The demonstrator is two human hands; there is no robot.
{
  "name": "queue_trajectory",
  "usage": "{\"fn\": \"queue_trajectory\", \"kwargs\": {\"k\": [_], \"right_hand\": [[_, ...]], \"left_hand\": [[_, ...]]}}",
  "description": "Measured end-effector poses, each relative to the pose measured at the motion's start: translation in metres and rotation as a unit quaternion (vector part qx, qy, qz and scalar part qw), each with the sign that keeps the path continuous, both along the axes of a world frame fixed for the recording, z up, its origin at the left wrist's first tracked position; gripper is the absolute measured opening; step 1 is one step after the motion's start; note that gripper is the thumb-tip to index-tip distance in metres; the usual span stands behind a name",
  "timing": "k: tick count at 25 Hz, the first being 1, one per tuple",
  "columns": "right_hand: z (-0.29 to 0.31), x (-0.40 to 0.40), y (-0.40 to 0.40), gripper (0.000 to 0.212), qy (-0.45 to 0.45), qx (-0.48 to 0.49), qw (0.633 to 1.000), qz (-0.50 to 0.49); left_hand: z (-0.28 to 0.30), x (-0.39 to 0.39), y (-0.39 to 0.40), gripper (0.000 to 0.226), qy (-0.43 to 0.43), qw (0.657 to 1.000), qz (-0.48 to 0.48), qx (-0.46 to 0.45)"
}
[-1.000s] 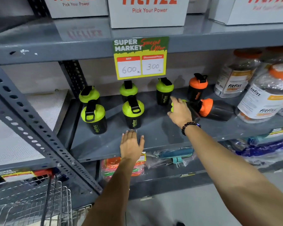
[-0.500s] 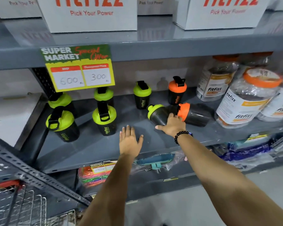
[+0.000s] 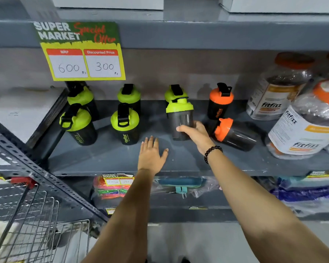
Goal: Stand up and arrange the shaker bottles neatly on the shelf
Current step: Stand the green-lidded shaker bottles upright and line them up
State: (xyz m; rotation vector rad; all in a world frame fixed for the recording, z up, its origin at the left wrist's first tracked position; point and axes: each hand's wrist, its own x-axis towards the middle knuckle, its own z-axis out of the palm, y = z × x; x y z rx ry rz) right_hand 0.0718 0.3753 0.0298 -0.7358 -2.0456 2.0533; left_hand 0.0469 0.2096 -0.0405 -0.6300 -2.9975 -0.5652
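Note:
My right hand grips a green-lidded shaker bottle by its dark body, holding it upright on the grey shelf. Right behind it stands another green-lidded shaker. Further left, several green-lidded shakers stand in two rows, among them a front one and the leftmost front one. An orange-lidded shaker stands upright at the back. A second orange-lidded shaker lies on its side just right of my right hand. My left hand rests flat on the shelf, fingers spread, holding nothing.
Large Fitfizz jars crowd the shelf's right end. A price sign hangs from the upper shelf edge. A slanted perforated metal upright and a wire cart are at lower left. Packaged goods fill the lower shelf.
The green-lidded shaker that lay on its side now stands upright in my right hand. My left hand stays flat on the shelf. The view has moved closer.

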Motion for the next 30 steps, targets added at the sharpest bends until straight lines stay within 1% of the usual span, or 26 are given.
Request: {"fn": "queue_trajectory", "kwargs": {"k": [3,6,9,11,13,15,16,18,19,20,21,23,24,25,27,28,30], "right_hand": [[-0.011,-0.007,-0.004,0.06,0.032,0.012,0.999,-0.005],[-0.025,-0.005,-0.005,0.067,0.049,0.044,0.998,-0.019],[-0.037,-0.003,0.0,0.073,0.031,0.07,0.997,-0.025],[-0.038,-0.003,0.003,0.079,0.011,0.084,0.996,-0.008],[-0.033,-0.001,0.007,0.089,0.006,0.084,0.996,0.025],[-0.025,0.004,0.009,0.097,0.037,0.065,0.996,0.053],[-0.019,0.006,0.009,0.102,0.054,0.05,0.996,0.048],[-0.002,0.01,0.007,0.108,0.075,0.042,0.996,-0.011],[0.009,0.01,0.004,0.108,0.083,0.071,0.993,-0.049],[0.02,0.008,0.002,0.104,0.081,0.129,0.985,-0.078],[0.031,0.004,0.001,0.097,0.065,0.21,0.972,-0.087],[0.052,-0.007,0.0,0.072,-0.018,0.391,0.919,-0.046],[0.061,-0.011,-0.001,0.059,-0.066,0.445,0.893,-0.006],[0.069,-0.015,-0.001,0.048,-0.098,0.465,0.879,0.034],[0.08,-0.02,0.0,0.029,-0.114,0.449,0.881,0.101],[0.083,-0.021,0.001,0.029,-0.102,0.44,0.884,0.124],[0.086,-0.022,0.001,0.041,-0.074,0.465,0.871,0.137]], "left_hand": [[-0.001,-0.001,0.0,0.064,-0.002,1.0,0.006,0.008],[-0.002,-0.001,0.0,0.065,-0.003,1.0,0.005,0.015],[-0.003,-0.002,0.0,0.065,-0.004,1.0,0.006,0.021],[-0.003,-0.002,0.0,0.065,-0.003,1.0,0.007,0.021],[-0.002,-0.002,0.0,0.065,-0.004,1.0,0.007,0.018],[-0.001,-0.001,0.0,0.065,-0.004,1.0,0.005,0.015],[-0.001,-0.001,0.0,0.065,-0.005,1.0,0.004,0.015],[-0.001,0.0,0.0,0.064,-0.006,1.0,0.002,0.012],[-0.001,0.0,0.0,0.064,-0.005,1.0,0.001,0.011],[-0.001,0.0,0.0,0.064,-0.003,1.0,0.001,0.009],[-0.001,-0.001,0.001,0.064,-0.001,1.0,-0.001,0.008],[-0.001,-0.002,0.0,0.063,-0.001,1.0,-0.002,0.007],[-0.002,-0.002,0.0,0.063,0.0,1.0,-0.003,0.008],[-0.002,-0.003,0.0,0.063,0.0,1.0,-0.004,0.008],[-0.003,-0.003,-0.001,0.063,0.002,1.0,-0.003,0.008],[-0.003,-0.003,0.0,0.063,0.004,1.0,-0.003,0.009],[-0.003,-0.003,-0.001,0.063,0.005,1.0,-0.003,0.011]]}}
